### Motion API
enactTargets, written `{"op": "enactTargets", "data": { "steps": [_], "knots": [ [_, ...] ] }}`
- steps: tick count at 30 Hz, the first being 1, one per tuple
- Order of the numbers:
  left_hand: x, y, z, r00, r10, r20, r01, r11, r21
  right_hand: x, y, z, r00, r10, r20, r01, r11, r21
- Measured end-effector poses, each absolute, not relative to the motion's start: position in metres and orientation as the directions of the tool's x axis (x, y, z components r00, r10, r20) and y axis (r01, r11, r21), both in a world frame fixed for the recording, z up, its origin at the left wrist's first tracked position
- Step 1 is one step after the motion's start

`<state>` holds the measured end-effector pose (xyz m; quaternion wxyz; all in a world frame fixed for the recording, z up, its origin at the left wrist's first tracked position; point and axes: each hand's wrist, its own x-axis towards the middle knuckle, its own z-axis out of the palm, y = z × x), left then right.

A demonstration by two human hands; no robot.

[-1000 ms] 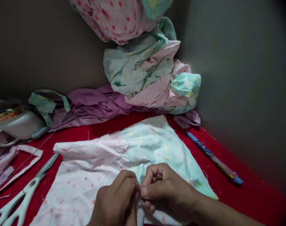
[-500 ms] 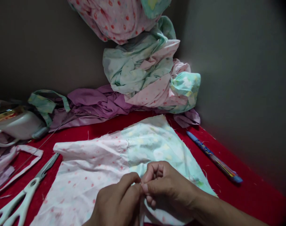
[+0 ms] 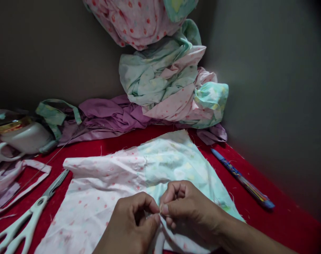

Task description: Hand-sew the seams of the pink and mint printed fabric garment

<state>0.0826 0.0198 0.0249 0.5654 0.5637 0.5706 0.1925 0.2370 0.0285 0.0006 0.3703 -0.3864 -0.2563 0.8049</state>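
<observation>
A piece of joined fabric (image 3: pixel 94 204), pink dotted on the left and mint green on the right, lies spread on a red cloth. Over its near part, my left hand (image 3: pixel 134 220) pinches a fold of the fabric between thumb and forefinger. My right hand (image 3: pixel 186 208) meets it fingertip to fingertip, its thumb and forefinger closed at the same fold. Whether a needle or thread sits between the right fingertips is too small to tell. Dark stitches mark the seam beyond the hands.
White-handled scissors (image 3: pixel 33 215) lie at the left, partly under the fabric's edge. A white cup (image 3: pixel 25 137) stands behind them near pink strips (image 3: pixel 36 167). Purple cloth (image 3: pixel 110 114) and a heap of printed cloth (image 3: pixel 162 81) lie against the wall. A blue pen-like pack (image 3: pixel 242 178) rests right.
My left thumb and forefinger have shifted, opening a gap behind their pinch. My right hand stays nearly in place. The whole view has slid slightly, with things appearing a little farther right.
</observation>
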Motion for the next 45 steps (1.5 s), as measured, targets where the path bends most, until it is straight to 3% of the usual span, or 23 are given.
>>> {"op": "enactTargets", "data": {
  "steps": [3,6,9,12,16,28,33,37,45],
  "knots": [
    [0.082,0.019,0.025,0.276,0.857,-0.435,0.358,0.329,0.874,0.237,0.029,0.001,-0.425,0.792,-0.437,-0.391,-0.597,-0.701],
    [0.080,0.021,0.026,0.305,0.845,-0.439,0.177,0.403,0.898,0.237,0.030,0.002,-0.426,0.792,-0.438,-0.390,-0.597,-0.701],
    [0.080,0.025,0.025,0.343,0.797,-0.497,0.001,0.529,0.848,0.238,0.031,0.002,-0.430,0.791,-0.436,-0.386,-0.597,-0.703],
    [0.082,0.026,0.024,0.368,0.733,-0.572,-0.056,0.631,0.774,0.239,0.031,0.002,-0.442,0.789,-0.426,-0.374,-0.594,-0.712],
    [0.082,0.024,0.022,0.356,0.750,-0.557,-0.119,0.628,0.769,0.239,0.030,0.002,-0.451,0.783,-0.429,-0.361,-0.599,-0.715],
    [0.078,0.024,0.023,0.313,0.813,-0.491,0.305,0.403,0.863,0.241,0.030,0.001,-0.427,0.814,-0.394,-0.259,-0.527,-0.809],
    [0.083,0.022,0.027,0.257,0.834,-0.488,0.407,0.364,0.838,0.239,0.026,0.002,-0.325,0.892,-0.315,-0.069,-0.354,-0.933],
    [0.083,0.023,0.029,0.243,0.837,-0.491,0.358,0.393,0.847,0.238,0.022,0.001,-0.302,0.933,-0.196,0.056,-0.188,-0.981],
    [0.080,0.026,0.019,0.346,0.743,-0.573,0.061,0.592,0.804,0.238,0.021,0.001,-0.226,0.923,0.312,0.040,0.329,-0.943]
  ]
}}
